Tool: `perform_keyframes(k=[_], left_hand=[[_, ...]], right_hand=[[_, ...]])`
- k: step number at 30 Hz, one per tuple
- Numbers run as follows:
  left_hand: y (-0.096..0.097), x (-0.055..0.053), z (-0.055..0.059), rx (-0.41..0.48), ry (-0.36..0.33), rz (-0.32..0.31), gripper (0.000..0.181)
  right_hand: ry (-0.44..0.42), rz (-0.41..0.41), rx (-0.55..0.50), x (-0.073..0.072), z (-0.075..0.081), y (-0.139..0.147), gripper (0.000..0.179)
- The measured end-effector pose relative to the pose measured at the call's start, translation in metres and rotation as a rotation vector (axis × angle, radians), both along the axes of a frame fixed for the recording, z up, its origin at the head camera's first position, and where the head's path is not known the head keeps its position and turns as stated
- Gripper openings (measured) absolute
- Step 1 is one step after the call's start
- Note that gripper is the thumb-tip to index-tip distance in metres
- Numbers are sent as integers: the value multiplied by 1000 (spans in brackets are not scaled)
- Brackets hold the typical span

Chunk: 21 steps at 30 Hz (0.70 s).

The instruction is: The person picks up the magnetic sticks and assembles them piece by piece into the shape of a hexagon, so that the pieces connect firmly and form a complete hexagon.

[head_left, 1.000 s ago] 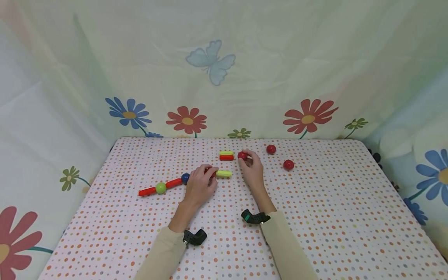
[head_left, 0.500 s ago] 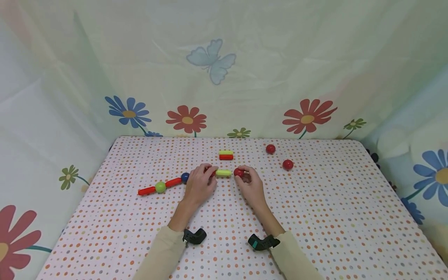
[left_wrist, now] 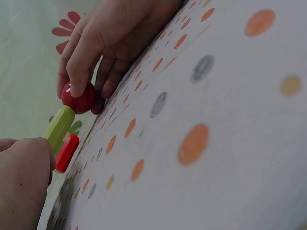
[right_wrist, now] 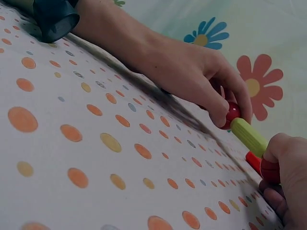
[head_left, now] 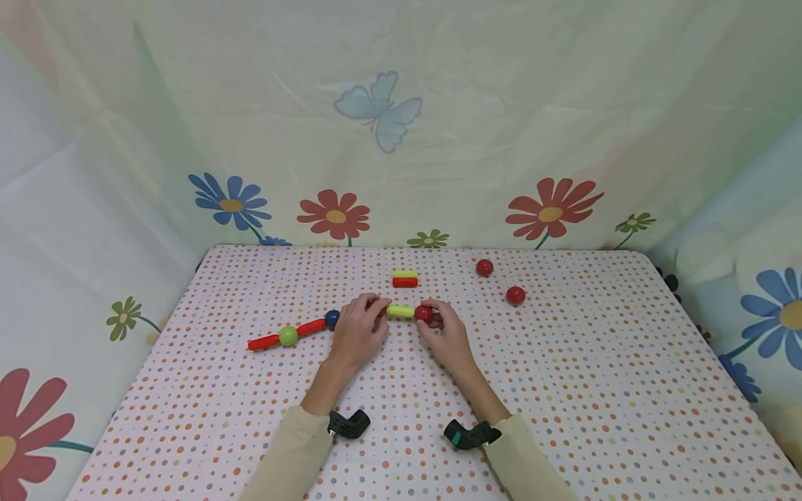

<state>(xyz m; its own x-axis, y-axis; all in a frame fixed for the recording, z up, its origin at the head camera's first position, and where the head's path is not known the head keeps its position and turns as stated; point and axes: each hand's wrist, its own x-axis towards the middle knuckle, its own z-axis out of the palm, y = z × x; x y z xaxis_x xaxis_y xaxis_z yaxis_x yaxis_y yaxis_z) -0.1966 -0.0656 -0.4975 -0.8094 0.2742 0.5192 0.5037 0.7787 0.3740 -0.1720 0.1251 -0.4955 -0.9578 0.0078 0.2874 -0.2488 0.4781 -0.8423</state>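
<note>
A row of toy rods and balls crosses the table: a red rod [head_left: 263,342], a green ball [head_left: 288,336], another red rod [head_left: 311,327] and a blue ball [head_left: 333,318], then a stretch hidden under my left hand [head_left: 358,328]. That hand pinches a red ball [right_wrist: 233,115] between thumb and fingers. From this ball a yellow-green rod [head_left: 400,312] runs right. At its right end sits another red ball [head_left: 422,313], gripped by my right hand [head_left: 450,337]; rod and ball meet in the left wrist view.
Behind the row lie a loose yellow-green rod [head_left: 404,273] and a red rod [head_left: 405,282], side by side. Two loose red balls, one farther back [head_left: 484,267] and one nearer [head_left: 516,296], rest to the right. A flowered curtain [head_left: 451,139] rises behind the dotted table [head_left: 595,383].
My right hand has brought a red ball from beside the loose rods toward me and then left, against the yellow-green rod's end. My left hand has stayed in place.
</note>
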Motion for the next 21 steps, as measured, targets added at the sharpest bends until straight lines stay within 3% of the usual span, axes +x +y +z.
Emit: perform_keyframes(k=[6, 9, 13, 16, 21], left_hand=[[0, 1, 0, -30, 10, 15, 32], [-4, 2, 4, -99, -39, 37, 40], [-21, 7, 15, -239, -201, 36, 54], [-47, 10, 30, -296, -345, 30, 61], [-102, 17, 58, -338, -540, 114, 61]], right_hand=[[9, -11, 6, 0, -2, -1, 39], [-8, -15, -3, 0, -2, -2, 40], [-67, -20, -16, 1, 0, -2, 40], [-99, -23, -8, 0, 2, -2, 40], [-115, -33, 8, 0, 4, 1, 40]])
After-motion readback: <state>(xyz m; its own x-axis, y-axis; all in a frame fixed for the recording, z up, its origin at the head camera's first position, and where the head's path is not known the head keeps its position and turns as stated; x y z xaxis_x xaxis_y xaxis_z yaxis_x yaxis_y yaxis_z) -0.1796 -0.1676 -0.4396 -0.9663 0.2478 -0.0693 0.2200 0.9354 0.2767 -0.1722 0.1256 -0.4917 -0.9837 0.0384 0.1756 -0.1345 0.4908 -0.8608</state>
